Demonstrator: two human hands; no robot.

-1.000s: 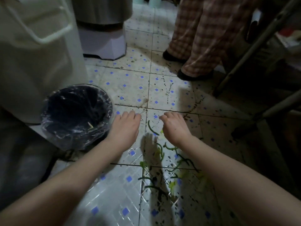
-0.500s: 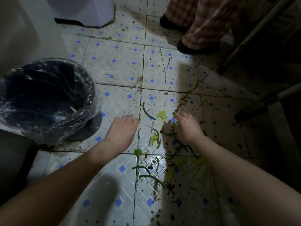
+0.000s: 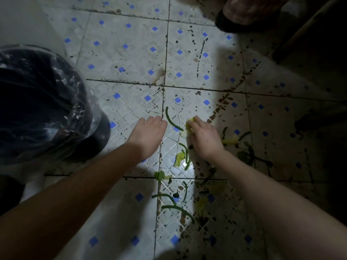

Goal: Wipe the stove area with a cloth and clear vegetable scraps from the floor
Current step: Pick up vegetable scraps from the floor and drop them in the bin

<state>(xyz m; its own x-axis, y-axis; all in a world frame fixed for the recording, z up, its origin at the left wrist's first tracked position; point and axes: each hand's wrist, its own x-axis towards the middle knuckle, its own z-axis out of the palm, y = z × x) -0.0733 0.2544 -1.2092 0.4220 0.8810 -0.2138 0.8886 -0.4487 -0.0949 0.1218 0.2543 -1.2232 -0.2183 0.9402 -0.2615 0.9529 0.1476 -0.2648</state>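
Note:
Green bean strips and pale leafy scraps lie scattered on the tiled floor (image 3: 131, 59). One long green strip (image 3: 171, 120) lies between my hands. My right hand (image 3: 203, 136) is down on the floor with its fingers curled around a yellowish leaf scrap (image 3: 189, 126). My left hand (image 3: 148, 135) hovers palm down with straight fingers just left of the strip, holding nothing. More strips (image 3: 185, 155) and a pale scrap (image 3: 179, 158) lie below the right hand, and further strips (image 3: 176, 208) nearer me. No cloth or stove is in view.
A bin lined with a clear plastic bag (image 3: 41, 102) stands at the left, close to my left forearm. Another person's dark shoe (image 3: 234, 21) is at the top right. A slanted leg of furniture (image 3: 300, 27) and deep shadow fill the right side.
The view has dropped closer to the floor. My right hand moved forward and left onto the yellowish leaf scrap and curled round it. My left hand stayed flat beside it.

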